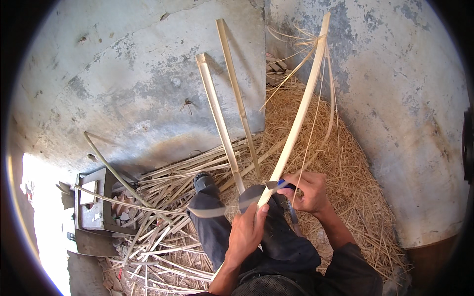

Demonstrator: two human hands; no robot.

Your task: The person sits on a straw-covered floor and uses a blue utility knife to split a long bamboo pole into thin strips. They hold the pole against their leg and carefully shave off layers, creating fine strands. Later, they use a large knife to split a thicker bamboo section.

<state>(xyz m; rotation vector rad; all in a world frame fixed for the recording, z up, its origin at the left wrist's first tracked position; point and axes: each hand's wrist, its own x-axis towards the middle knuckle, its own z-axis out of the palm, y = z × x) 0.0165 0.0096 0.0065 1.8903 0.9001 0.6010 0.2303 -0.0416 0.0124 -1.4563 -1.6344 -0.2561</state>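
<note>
My left hand (245, 232) is closed in a grip, thumb up, just below my right hand (304, 191), whose fingers are curled tight, wrist bent inward.

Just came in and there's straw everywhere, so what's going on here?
A seated person is working a long bamboo strip with a knife. The left hand grips the strip low down; the right hand holds the knife against it, and thin fibres hang off it. Two more slats lean on the concrete wall. Shavings and cut strips cover the floor.
</note>
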